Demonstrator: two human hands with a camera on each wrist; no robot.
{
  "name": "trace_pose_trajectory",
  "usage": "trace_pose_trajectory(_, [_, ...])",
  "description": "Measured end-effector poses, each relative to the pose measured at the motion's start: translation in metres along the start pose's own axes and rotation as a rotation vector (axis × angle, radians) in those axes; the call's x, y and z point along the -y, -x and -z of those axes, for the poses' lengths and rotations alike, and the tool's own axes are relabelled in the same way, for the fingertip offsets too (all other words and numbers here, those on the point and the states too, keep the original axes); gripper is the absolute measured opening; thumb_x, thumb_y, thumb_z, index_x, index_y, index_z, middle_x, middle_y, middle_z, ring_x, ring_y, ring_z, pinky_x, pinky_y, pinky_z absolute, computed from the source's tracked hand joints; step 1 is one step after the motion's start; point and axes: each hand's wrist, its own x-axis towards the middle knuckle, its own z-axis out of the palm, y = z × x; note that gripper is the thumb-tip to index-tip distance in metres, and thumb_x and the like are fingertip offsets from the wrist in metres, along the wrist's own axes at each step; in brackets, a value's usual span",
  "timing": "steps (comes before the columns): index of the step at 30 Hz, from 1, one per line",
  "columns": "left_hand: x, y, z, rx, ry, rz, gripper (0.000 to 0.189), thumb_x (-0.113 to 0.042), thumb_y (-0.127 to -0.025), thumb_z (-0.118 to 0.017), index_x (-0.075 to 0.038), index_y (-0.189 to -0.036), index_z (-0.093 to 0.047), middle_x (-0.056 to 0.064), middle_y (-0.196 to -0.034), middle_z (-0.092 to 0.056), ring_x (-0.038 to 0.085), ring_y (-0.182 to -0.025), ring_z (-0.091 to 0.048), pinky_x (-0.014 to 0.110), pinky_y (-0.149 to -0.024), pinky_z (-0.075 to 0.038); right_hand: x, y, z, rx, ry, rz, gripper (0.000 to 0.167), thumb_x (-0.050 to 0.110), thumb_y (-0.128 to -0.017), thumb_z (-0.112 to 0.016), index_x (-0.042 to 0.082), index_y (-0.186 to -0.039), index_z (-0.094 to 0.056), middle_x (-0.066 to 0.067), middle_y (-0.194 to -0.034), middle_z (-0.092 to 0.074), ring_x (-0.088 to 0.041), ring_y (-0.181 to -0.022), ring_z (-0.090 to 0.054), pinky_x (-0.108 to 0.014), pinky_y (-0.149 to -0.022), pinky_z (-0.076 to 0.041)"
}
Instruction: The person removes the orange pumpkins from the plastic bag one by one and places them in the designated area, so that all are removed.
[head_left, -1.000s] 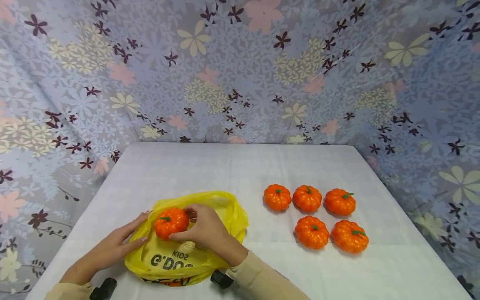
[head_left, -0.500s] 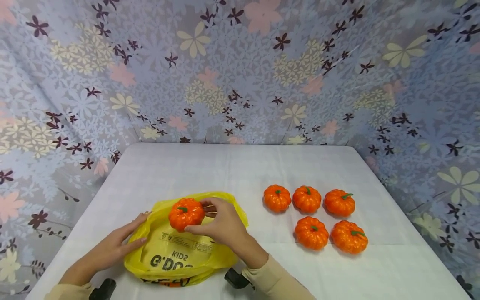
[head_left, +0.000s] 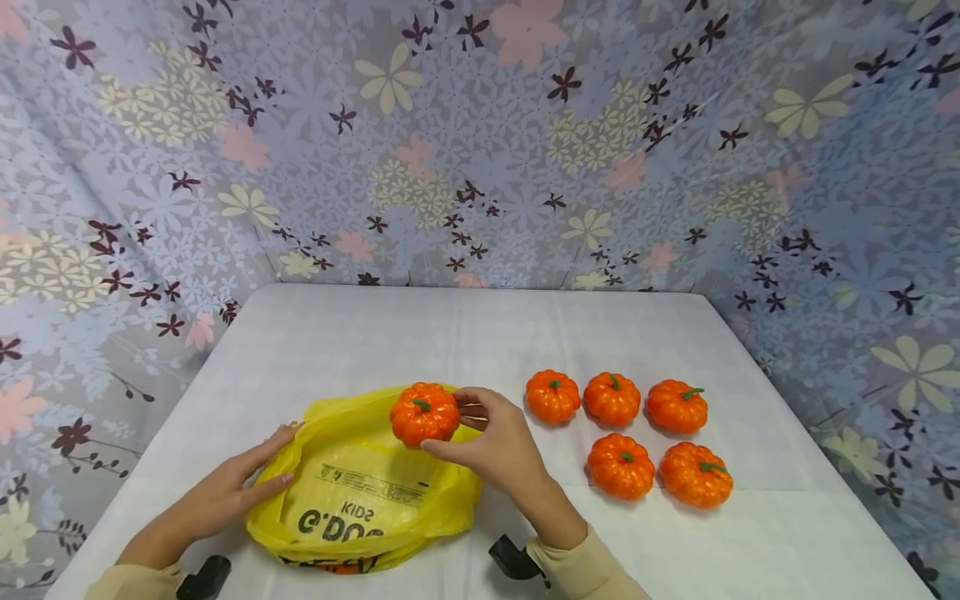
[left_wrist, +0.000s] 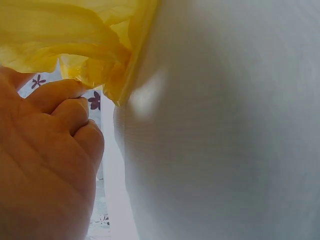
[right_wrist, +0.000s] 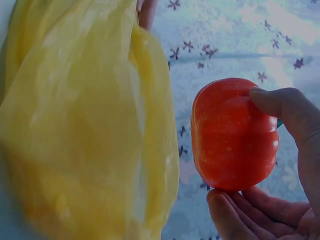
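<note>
A yellow plastic bag (head_left: 438,512) with dark printing lies on the table at the left, its mouth spread wide. My left hand (head_left: 225,493) grips the left side of its rim, thumb over the inside and fingers outside. The left wrist view has the curled fingers (left_wrist: 70,112) right at the yellow plastic. In my right hand (head_left: 501,446) is a small orange decorative pumpkin (head_left: 423,417) with a green stem, pinched between thumb and fingers above the bag's far right rim. From the right wrist, the pumpkin (right_wrist: 235,135) shows beside the bag, clear of its plastic.
To the right, several similar pumpkins sit on the white-covered table (head_left: 480,333): three in a back row, with the middle one (head_left: 612,398), and two in front, one of them here (head_left: 620,467). Flower-patterned cloth (head_left: 480,150) hangs behind and at both sides.
My right hand has carried the pumpkin up and to the right, from inside the bag's mouth to its far right rim. The left hand has stayed in place on the bag.
</note>
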Motion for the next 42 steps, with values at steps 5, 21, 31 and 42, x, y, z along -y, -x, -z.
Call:
trace_pose_trajectory(5, [-0.001, -0.001, 0.001, 0.001, -0.003, -0.01, 0.068, -0.036, -0.101, -0.06, -0.001, -0.154, -0.037, 0.025, -0.159, -0.027, 0.052, -0.143, -0.026, 0.072, -0.108, -0.026, -0.007, 0.005, 0.017, -0.078, 0.008, -0.016, 0.067, 0.034, -0.068, -0.095, 0.008, -0.123, -0.066, -0.005, -0.118, -0.067, -0.022, -0.107, -0.068, -0.042, -0.091, -0.056])
trace_pose_trajectory(21, [0.001, 0.0, -0.002, 0.004, 0.024, -0.021, 0.068, -0.034, -0.1, -0.062, -0.003, -0.155, -0.036, 0.024, -0.16, -0.026, 0.051, -0.143, -0.024, 0.071, -0.109, -0.024, -0.035, 0.036, 0.061, -0.285, 0.105, -0.088, 0.072, 0.036, -0.066, -0.096, 0.006, -0.123, -0.065, -0.005, -0.12, -0.066, -0.021, -0.111, -0.065, -0.033, -0.092, -0.056])
trace_pose_trajectory(31, [-0.001, -0.002, -0.002, 0.014, 0.024, -0.026, 0.068, -0.034, -0.1, -0.061, -0.003, -0.156, -0.036, 0.025, -0.16, -0.026, 0.051, -0.144, -0.024, 0.071, -0.109, -0.024, -0.05, 0.06, 0.079, -0.389, 0.176, -0.21, 0.076, 0.035, -0.068, -0.095, 0.003, -0.129, -0.062, -0.012, -0.126, -0.065, -0.027, -0.113, -0.065, -0.035, -0.092, -0.056])
trace_pose_trajectory(42, [-0.003, -0.004, -0.001, 0.02, 0.008, -0.032, 0.069, -0.035, -0.1, -0.061, -0.002, -0.155, -0.035, 0.025, -0.159, -0.026, 0.051, -0.144, -0.025, 0.07, -0.11, -0.024, -0.062, 0.076, 0.075, -0.412, 0.387, -0.205, 0.081, 0.055, -0.072, -0.087, -0.003, -0.124, -0.066, -0.017, -0.117, -0.069, -0.029, -0.105, -0.069, -0.043, -0.088, -0.058])
